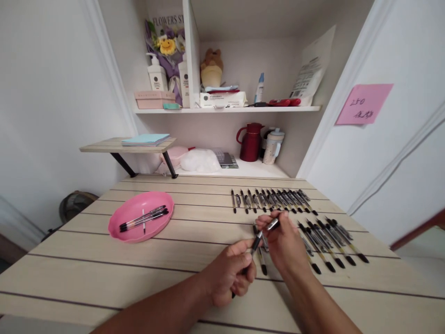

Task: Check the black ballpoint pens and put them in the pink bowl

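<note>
My left hand (232, 271) is closed around a pen (256, 243) with a black grip, its silver tip slanting up to the right. The fingers of my right hand (287, 243) pinch a pen cap (273, 225), clear with a black end. Tip and cap are in line; whether they touch I cannot tell. Under my hands lies another pen (263, 264), partly hidden. Right of my right hand, several pens (328, 243) lie side by side with loose caps between them. Farther back runs a longer row of pens and caps (274, 200).
A pink oval bowl (116, 232) at the left holds several pens (144, 219). The wooden tabletop (194, 250) has dark lines. Behind are a small raised shelf (104, 144), a red jug (250, 143), a pale cup (273, 147) and a loaded white shelf (278, 109).
</note>
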{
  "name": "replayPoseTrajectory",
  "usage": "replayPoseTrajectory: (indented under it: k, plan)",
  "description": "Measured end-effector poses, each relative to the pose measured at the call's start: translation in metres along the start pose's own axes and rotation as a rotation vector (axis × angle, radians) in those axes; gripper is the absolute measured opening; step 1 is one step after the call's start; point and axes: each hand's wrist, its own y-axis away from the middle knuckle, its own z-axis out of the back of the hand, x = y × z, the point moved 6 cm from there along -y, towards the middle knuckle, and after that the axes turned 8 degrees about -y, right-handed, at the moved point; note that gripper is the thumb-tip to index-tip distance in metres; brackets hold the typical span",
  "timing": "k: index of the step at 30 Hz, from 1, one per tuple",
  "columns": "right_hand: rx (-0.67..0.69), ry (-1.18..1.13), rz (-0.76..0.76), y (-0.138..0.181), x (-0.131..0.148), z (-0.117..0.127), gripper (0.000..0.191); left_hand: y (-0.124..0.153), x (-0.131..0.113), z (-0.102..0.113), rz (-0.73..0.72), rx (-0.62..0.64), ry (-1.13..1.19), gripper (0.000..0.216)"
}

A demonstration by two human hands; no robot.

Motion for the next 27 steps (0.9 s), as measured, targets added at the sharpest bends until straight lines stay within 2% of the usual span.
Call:
replayPoseTrajectory:
  k: [2,4,6,8,10,12,15,17,21,27]
  plan:
    - [-0.031,0.054,0.096,-0.008,0.014,0.007,0.033,0.0,-0.003,0.007,-0.023,-0.053,0.029,0.047]
    - [-0.036,0.241,0.134,-0.013,0.026,0.012,0.034,-0.002,-0.008,0.016,-0.059,-0.125,0.057,0.048]
    - [0.028,0.501,0.09,-0.018,0.032,0.011,0.036,-0.003,-0.012,0.024,-0.105,-0.184,0.08,0.049]
    - [0.153,0.795,0.025,-0.021,0.031,0.006,0.036,-0.004,-0.016,0.03,-0.147,-0.225,0.092,0.049]
    - [0.296,1.093,0.018,-0.023,0.027,-0.005,0.034,-0.005,-0.019,0.035,-0.184,-0.269,0.096,0.048]
    - [0.404,1.365,0.086,-0.026,0.02,-0.017,0.03,-0.004,-0.022,0.039,-0.212,-0.314,0.094,0.048]
    - [0.509,1.684,0.186,-0.029,0.0,-0.034,0.024,-0.003,-0.025,0.043,-0.237,-0.355,0.092,0.047]
    - [0.583,1.855,0.182,-0.031,-0.016,-0.039,0.021,-0.003,-0.026,0.045,-0.246,-0.362,0.091,0.047]
    - [0.657,2.036,0.142,-0.032,-0.035,-0.042,0.02,-0.004,-0.028,0.046,-0.255,-0.362,0.086,0.048]
    - [0.672,2.082,0.133,-0.025,-0.042,-0.044,0.023,-0.005,-0.025,0.045,-0.237,-0.345,0.082,0.049]
